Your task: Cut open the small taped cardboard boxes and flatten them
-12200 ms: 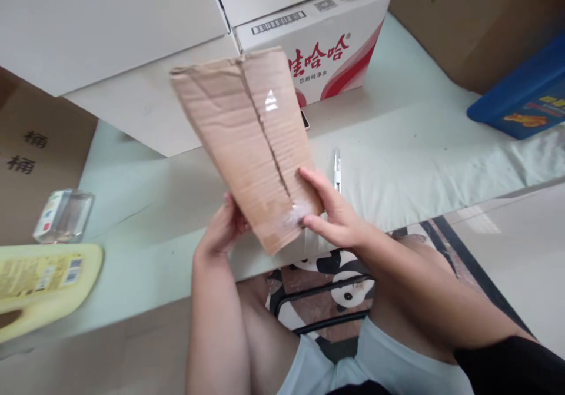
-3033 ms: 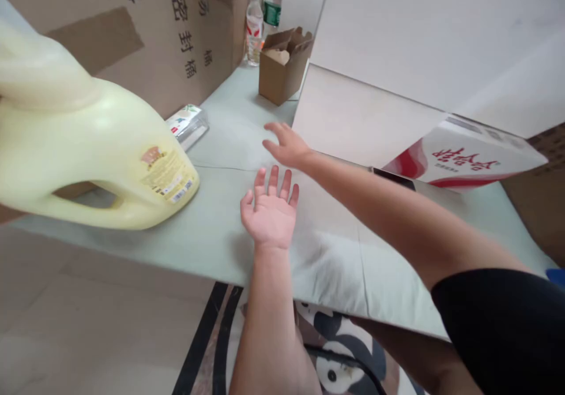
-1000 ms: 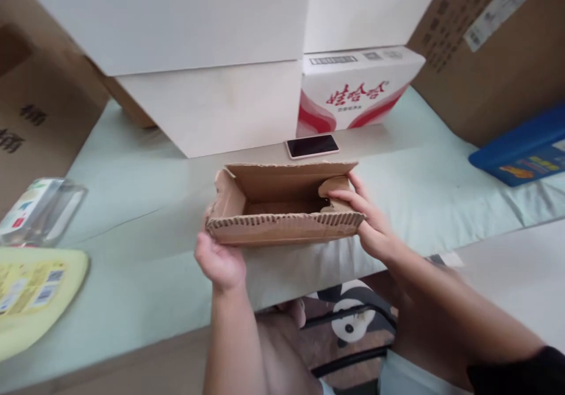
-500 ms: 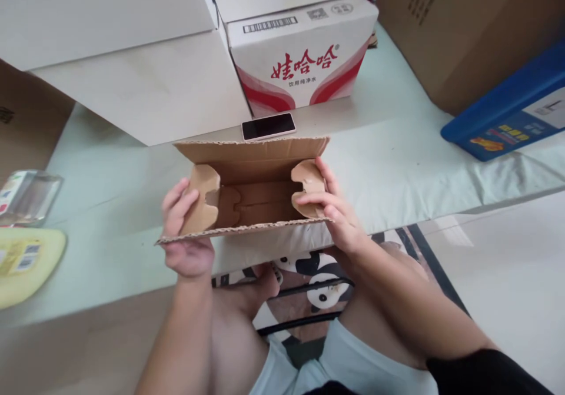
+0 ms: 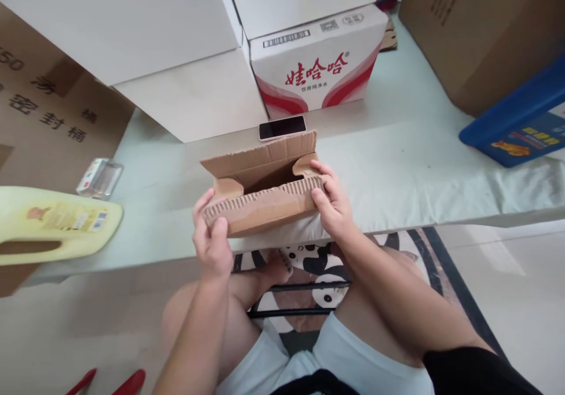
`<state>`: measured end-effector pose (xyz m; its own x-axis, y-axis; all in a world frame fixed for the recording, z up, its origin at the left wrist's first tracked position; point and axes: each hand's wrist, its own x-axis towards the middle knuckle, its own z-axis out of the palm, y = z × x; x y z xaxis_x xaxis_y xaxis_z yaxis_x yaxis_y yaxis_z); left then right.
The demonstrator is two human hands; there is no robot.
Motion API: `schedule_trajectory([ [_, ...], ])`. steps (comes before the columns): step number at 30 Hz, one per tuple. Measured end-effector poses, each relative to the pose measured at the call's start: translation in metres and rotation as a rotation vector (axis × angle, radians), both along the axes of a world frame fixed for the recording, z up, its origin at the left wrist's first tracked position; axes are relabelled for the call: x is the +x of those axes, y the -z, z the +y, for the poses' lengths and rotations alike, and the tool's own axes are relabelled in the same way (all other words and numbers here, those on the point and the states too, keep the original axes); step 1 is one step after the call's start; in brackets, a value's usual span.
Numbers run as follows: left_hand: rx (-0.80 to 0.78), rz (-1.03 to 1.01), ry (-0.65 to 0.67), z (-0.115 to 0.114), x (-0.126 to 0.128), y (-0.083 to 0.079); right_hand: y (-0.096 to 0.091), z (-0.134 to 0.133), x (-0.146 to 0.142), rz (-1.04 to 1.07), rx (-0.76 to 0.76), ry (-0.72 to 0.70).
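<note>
A small brown cardboard box (image 5: pixel 269 215) is held between my two hands over the front edge of the cloth-covered surface. Its far flap stands up, the near flap is folded partway over the opening, and the side flaps tilt inward. My left hand (image 5: pixel 212 236) grips the left end, thumb on the near flap and fingers behind. At the right end, my right hand (image 5: pixel 333 201) has its thumb on the near flap and its fingers by the side flap. Most of the box's inside is hidden. A phone (image 5: pixel 282 128) lies just beyond the box.
White cartons (image 5: pixel 189 100) and a red-and-white water carton (image 5: pixel 318 68) stand behind. Left are a yellow bottle (image 5: pixel 57 224), a clear container (image 5: pixel 100 177) and a large brown carton (image 5: pixel 62 98). A blue jug (image 5: pixel 507 130) and another brown carton (image 5: pixel 477 36) stand right.
The near flap has swung up and inward over the opening, pushed by both thumbs. The box has tilted, and the view has shifted left.
</note>
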<state>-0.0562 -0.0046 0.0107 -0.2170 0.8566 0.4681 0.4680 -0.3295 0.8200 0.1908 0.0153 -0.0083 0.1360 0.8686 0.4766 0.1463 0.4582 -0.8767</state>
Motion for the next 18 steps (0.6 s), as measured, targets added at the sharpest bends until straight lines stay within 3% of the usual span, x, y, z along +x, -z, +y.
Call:
schedule_trajectory([
  [5,-0.019,-0.075,-0.007,-0.032,-0.004,0.008,0.0,-0.004,0.003,0.06,-0.09,-0.102],
  [9,0.055,0.017,0.019,-0.019,-0.012,-0.003,-0.001,-0.005,0.005,0.091,-0.164,-0.17],
  [14,-0.029,0.035,0.1,0.006,-0.009,-0.022,0.001,-0.001,0.006,0.106,-0.182,-0.135],
  [18,-0.09,0.072,0.1,0.006,-0.006,-0.024,0.001,0.003,0.003,0.133,-0.189,-0.138],
])
